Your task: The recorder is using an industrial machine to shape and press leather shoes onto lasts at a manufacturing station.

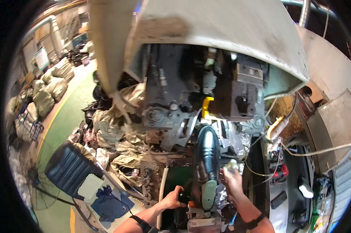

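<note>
The shoe [207,153] is already sitting on its last [209,196] before the machine [206,81], what's left not showing; the left hand [174,199] is curving nearby, hold unclear; the right hand [232,182] is meeting a pale thing [232,165], grip unclear

A green floor [68,122] lies between a black padded chair [68,167] and pale heaped sacks [55,88].

Glossy black shoe [207,149], grey-green toward the bottom

Mid-frame, above the shoe: a bright yellow part [206,108]. Top: an off-white hood [237,25], smudged brown. Left: green floor [68,112]. Lower left: a black ribbed chair back [72,169], navy cloth [109,207].
</note>
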The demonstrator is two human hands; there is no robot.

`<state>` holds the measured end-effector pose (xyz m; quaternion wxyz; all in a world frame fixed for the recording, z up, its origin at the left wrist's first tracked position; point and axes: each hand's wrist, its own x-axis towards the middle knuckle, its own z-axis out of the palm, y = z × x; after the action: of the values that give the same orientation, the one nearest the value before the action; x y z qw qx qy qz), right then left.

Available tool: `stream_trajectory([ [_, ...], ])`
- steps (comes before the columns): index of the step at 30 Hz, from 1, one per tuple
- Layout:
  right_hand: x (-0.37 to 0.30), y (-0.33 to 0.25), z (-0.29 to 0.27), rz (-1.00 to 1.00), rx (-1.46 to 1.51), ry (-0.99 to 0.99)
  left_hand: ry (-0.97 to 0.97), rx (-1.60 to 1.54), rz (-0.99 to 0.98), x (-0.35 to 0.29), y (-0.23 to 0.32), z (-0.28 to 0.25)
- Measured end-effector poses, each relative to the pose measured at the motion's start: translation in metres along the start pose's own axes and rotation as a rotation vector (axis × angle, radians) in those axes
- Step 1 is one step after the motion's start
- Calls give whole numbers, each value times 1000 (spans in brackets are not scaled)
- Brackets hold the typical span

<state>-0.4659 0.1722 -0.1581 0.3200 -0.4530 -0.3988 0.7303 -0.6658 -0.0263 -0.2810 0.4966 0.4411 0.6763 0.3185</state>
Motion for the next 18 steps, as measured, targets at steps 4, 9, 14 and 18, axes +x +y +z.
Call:
stream_trajectory([
  [4, -23, 1, -20, -152, -56, -42, 126, 160, 183, -52, 4, -14],
  [9, -91, -4, -30, -484, -293, -171, 341, 139, 205, -162, 73, -67],
  [14, -195, -22, -16, -622, -822, -797, 582, -1394, 434, -190, 84, -99],
  [18, -196, 41, -46, -1067, -898, -746, 355, -1438, 506, -151, 145, -78],
])
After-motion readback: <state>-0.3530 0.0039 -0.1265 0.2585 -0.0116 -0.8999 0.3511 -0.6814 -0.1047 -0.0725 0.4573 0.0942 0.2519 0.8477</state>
